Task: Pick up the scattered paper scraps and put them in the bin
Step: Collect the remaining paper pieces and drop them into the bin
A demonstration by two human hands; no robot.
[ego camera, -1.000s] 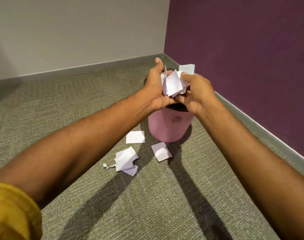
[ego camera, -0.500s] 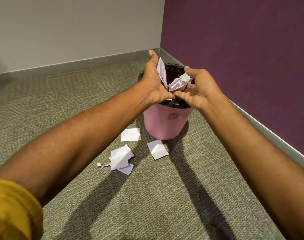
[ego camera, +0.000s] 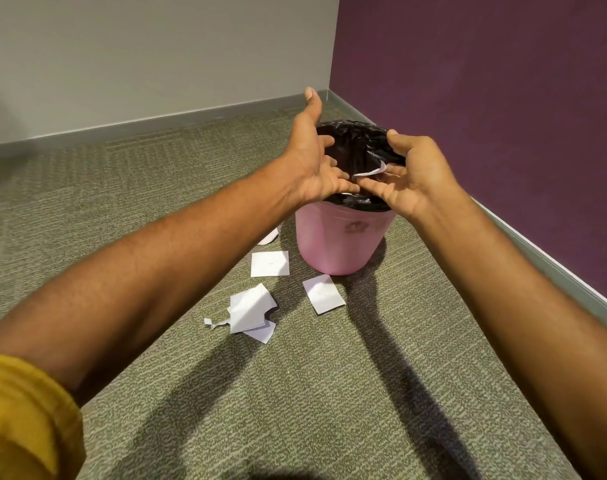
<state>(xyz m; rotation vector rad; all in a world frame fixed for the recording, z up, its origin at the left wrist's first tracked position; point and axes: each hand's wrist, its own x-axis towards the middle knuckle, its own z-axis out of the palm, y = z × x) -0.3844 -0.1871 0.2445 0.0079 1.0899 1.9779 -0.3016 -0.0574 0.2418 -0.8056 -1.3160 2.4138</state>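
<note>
We hold our left hand [ego camera: 312, 164] and right hand [ego camera: 412, 174] wide open over the black-lined pink plastic bin [ego camera: 340, 240]; white paper scraps [ego camera: 250, 310] lie near-left.

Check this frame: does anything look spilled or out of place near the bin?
Yes. White paper scraps litter the grey-green carpet beside the pink plastic bin: one flat square, a second square and a crumpled, overlapping pile. Another scrap sits by the right hand above the black bin liner.
</note>
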